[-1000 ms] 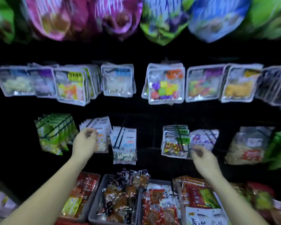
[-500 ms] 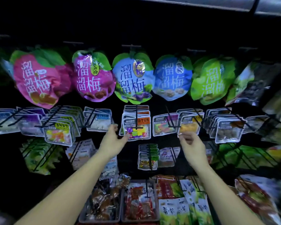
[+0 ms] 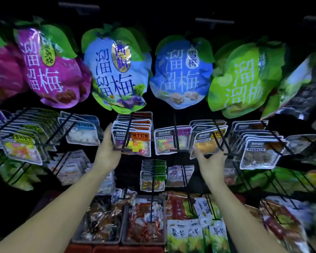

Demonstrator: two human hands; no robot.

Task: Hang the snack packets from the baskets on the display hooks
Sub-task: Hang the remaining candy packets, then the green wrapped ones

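Observation:
Both my hands are raised to the middle row of display hooks. My left hand (image 3: 106, 152) cups the left side and bottom of a stack of orange-labelled candy packets (image 3: 133, 141) hanging on a hook. My right hand (image 3: 208, 162) touches the lower edge of the front yellow-candy packet (image 3: 207, 143) on its hook, thumb against its lower left corner. Grey baskets (image 3: 123, 225) with brown and red snack packets sit low, between my forearms.
Large plum bags, purple (image 3: 49, 70), blue (image 3: 115, 73), light blue (image 3: 181, 73) and green (image 3: 244, 79), hang on the top row. More clear candy packets (image 3: 22, 147) fill hooks left and right. Black hook wires (image 3: 174, 132) jut toward me. White-green packets (image 3: 195, 234) lie bottom right.
The view has tilted upward and drawn closer to the rack. Both hands rose from the lower row to the middle row and now touch the hanging candy packets.

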